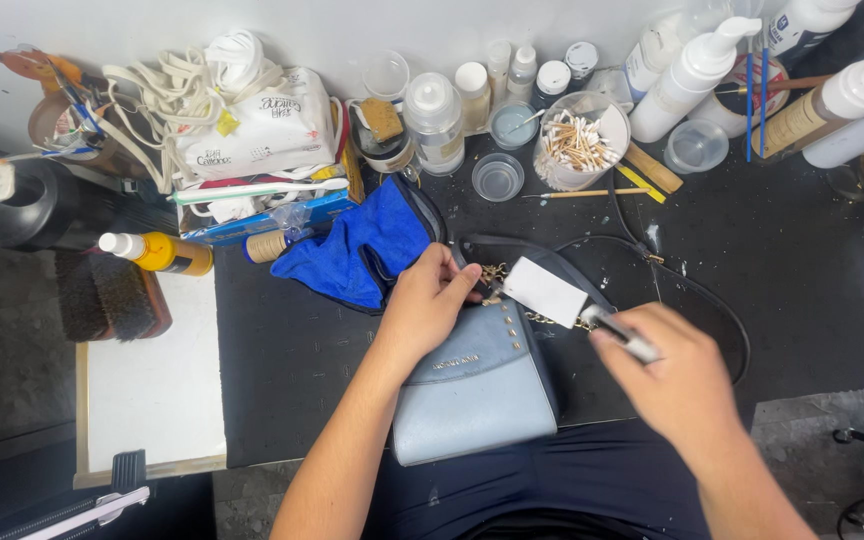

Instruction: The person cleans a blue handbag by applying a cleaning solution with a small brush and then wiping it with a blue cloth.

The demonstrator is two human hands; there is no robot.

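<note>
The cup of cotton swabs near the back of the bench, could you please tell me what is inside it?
The clear cup holds a loose heap of wooden-stemmed cotton swabs. Its bottom is hidden beneath them.

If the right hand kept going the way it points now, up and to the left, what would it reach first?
Most likely the white tag, which lies just ahead of the right hand and its small silver tool, over the light blue handbag. The gold chain sits close beneath; depth is unclear.

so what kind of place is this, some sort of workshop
Likely a bag cleaning or repair bench. A light blue handbag lies on a dark work mat, the left hand at its top edge. Behind stand pump bottles, a cup of cotton swabs and a brush.
</note>
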